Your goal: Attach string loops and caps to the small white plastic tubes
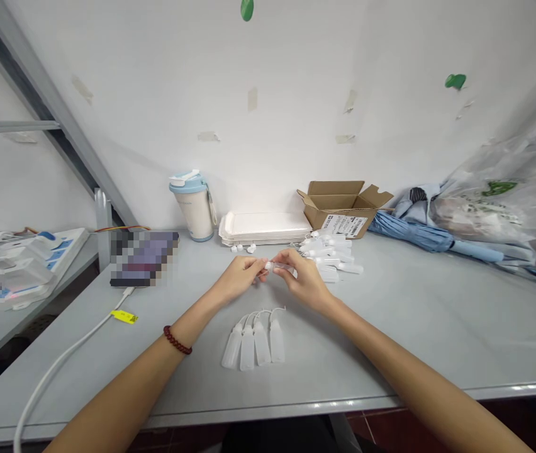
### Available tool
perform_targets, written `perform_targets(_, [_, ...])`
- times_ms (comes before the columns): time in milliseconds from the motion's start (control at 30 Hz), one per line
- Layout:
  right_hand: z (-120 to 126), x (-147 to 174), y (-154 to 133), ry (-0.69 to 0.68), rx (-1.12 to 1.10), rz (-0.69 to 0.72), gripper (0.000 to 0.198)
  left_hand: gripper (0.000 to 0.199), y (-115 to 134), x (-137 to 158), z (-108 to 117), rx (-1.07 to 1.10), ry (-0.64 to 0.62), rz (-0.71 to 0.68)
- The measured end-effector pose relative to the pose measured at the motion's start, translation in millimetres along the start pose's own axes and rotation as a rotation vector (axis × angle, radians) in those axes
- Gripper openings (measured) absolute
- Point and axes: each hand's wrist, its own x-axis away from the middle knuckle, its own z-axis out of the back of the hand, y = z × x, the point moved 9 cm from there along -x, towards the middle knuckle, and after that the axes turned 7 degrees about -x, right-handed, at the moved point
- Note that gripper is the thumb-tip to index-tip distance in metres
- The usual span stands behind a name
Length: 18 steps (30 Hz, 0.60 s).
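My left hand [240, 279] is closed in a pinch at the white cap [268, 266] of a small translucent squeeze bottle. My right hand [306, 282] is closed around the bottle's body, which its fingers mostly hide. Both hands meet just above the table, fingertips nearly touching. Nearer to me, several translucent squeeze bottles [261, 345] with thin curved nozzles lie side by side in a row. Beyond my right hand lies a loose pile of similar bottles [331, 253]. A few small white caps [251, 248] sit behind my left hand.
Along the wall stand a tumbler [195, 207], a stack of white trays [268, 228] and an open cardboard box [343, 211]. A folded blue umbrella [419, 236] and plastic bag [499, 195] lie right. A phone [148, 258] with a white cable [67, 352] is left.
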Motion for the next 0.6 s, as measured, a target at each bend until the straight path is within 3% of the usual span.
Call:
perform_targets(400, [1.7,0.5,0.6,0.03,-0.173,-0.056,0.011,0.046,-5.4,4.0,-2.0,0.146,-0.027,0.117])
perform_targets(600, [3.7,-0.6,-4.7,0.021,-0.162,-0.034,0.014,0.048,-1.4,3.3,2.6,0.091,0.017,0.073])
